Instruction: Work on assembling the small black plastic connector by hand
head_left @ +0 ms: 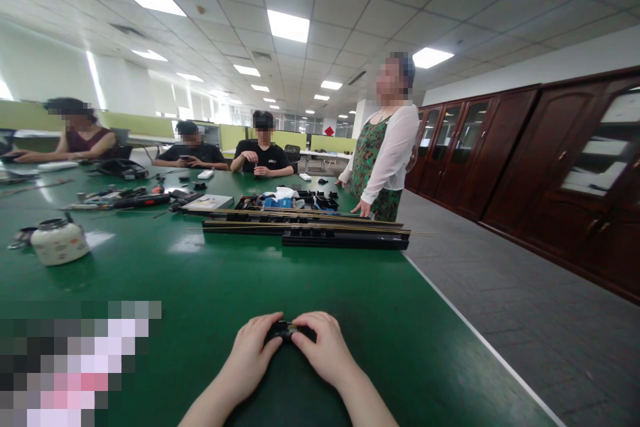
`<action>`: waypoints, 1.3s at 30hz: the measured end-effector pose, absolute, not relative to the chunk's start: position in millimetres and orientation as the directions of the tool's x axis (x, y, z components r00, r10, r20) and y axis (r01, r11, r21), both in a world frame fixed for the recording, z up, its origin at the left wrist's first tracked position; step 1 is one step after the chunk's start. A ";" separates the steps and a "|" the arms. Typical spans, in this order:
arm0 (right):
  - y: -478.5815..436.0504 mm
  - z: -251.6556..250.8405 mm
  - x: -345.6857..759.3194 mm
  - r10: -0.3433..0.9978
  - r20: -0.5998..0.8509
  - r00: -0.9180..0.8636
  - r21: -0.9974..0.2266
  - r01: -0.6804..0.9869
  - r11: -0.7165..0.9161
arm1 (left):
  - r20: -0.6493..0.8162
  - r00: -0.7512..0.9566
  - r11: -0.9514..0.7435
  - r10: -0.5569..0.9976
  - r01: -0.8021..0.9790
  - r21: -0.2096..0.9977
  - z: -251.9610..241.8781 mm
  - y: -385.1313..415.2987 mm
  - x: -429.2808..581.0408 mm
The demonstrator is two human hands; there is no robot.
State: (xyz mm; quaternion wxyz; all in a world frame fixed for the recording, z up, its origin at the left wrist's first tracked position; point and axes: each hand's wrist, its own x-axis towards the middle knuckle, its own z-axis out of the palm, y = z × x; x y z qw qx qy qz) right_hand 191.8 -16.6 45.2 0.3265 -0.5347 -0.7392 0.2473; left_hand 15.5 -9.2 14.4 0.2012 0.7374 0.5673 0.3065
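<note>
Left hand, fingers curled, thumb in front, closed on the left end of a small black part; part, between the hands at the table's near side, mostly covered, contact with the surface not tellable; right hand, likewise closed on its right end, thumb reaching toward the middle. Handling, as judged: both thumbs level, pressure light and even from either side, part low over the table so a slip falls short, middle left uncovered for sight.

Left fingers and right fingers hold a black part over a green table.
</note>
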 end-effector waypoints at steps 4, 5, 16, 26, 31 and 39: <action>-16.4 43.3 191.9 0.954 0.210 -0.215 -0.720 0.627 0.299 | 0.224 0.163 -0.272 0.961 0.711 0.649 11.7 -8.7 15.3; -16.1 42.6 191.8 0.954 0.211 -0.214 -0.722 0.624 0.300 | 0.226 0.163 -0.274 0.960 0.710 0.649 11.3 -8.6 15.3; -8.1 35.7 195.3 0.976 0.201 -0.088 -0.872 0.437 0.220 | 0.183 0.161 -0.242 0.970 0.722 0.648 18.0 -10.7 17.2; 0.8 31.6 196.7 0.987 0.157 -0.028 -0.984 0.083 0.159 | 0.197 0.158 -0.249 0.968 0.720 0.648 17.0 -9.9 17.5; 3.4 29.9 197.7 0.989 0.124 0.074 -0.992 -0.011 0.126 | 0.180 0.154 -0.235 0.972 0.716 0.657 18.0 -10.3 17.0; 2.4 34.1 197.3 0.991 0.094 0.092 -0.991 -0.084 0.102 | 0.196 0.152 -0.245 0.969 0.709 0.661 18.7 -11.3 17.1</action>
